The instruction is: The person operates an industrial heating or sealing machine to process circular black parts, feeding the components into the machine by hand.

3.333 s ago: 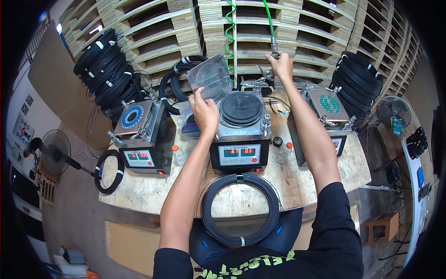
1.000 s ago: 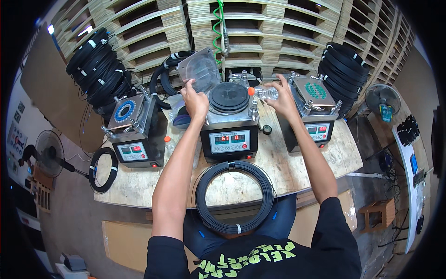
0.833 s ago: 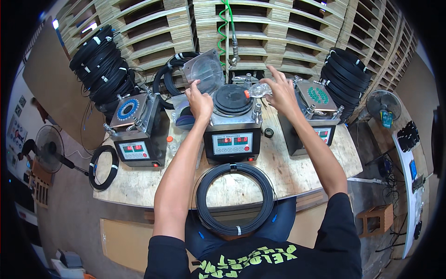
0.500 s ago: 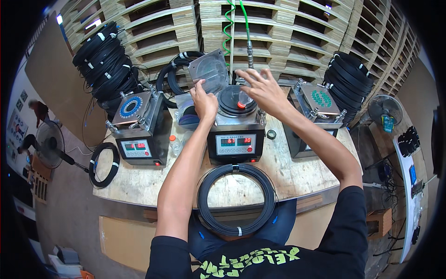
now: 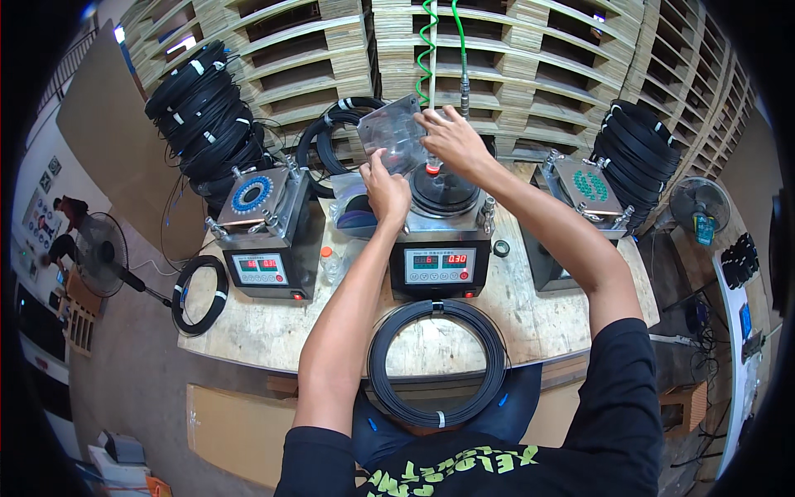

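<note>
Tilted up behind the middle machine (image 5: pixel 437 272) is a shiny grey square plate (image 5: pixel 387 132). My left hand (image 5: pixel 387 192) is closed on its lower edge, with the thumb and a finger pointing up. Over the black round disc (image 5: pixel 447 192) on top of that machine, my right hand (image 5: pixel 454 142) is closed around a small bottle. The bottle's red-orange cap (image 5: pixel 432 168) points down at the disc, while most of its body is hidden by my hand. My right fingertips are close to the plate's right edge. A black cable coil (image 5: pixel 381 356) lies at the table's front edge, partly over my lap.
Similar machines stand at left (image 5: pixel 269 267) with blue parts and at right (image 5: pixel 551 257) with green parts. Stacked black coils (image 5: pixel 207 124) rise behind the left one. A clear bottle with an orange cap (image 5: pixel 330 263) stands beside the middle machine. Green air hoses (image 5: pixel 460 37) hang behind.
My right hand and the bottle have drawn closer to the plate, and the cap is higher above the disc. The red display digits differ. The whole view has shifted slightly.
</note>
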`<action>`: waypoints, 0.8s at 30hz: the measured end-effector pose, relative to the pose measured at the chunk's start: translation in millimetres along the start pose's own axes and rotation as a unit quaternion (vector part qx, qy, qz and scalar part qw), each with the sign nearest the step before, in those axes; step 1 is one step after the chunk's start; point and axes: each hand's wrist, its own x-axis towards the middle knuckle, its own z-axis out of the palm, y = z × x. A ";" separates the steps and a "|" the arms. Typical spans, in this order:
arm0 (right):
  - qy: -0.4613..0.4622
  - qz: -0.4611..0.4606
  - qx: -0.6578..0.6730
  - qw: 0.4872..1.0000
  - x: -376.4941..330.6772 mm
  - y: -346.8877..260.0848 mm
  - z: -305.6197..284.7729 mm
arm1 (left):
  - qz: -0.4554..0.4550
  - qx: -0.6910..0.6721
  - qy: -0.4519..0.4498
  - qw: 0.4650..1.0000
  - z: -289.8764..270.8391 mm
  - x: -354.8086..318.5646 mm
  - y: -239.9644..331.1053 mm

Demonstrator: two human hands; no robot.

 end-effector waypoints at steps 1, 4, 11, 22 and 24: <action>0.000 0.008 -0.014 1.000 -1.7 5.3 4.3 | 0.000 -0.004 0.000 1.000 0.3 0.0 0.1; -0.016 0.019 -0.044 0.999 -13.6 16.7 5.9 | -0.002 -0.006 0.001 1.000 -0.8 0.1 -0.3; -0.058 -0.022 -0.019 0.998 -44.2 1.9 -41.3 | 0.003 -0.007 0.009 1.000 -3.4 2.8 -5.5; -0.046 0.118 0.048 0.991 -57.0 -6.7 -12.8 | 0.012 -0.019 0.003 1.000 -1.2 1.7 -3.5; -0.024 0.255 0.192 0.947 -79.4 0.9 -3.9 | 0.005 -0.023 0.004 1.000 -0.5 -0.1 -1.0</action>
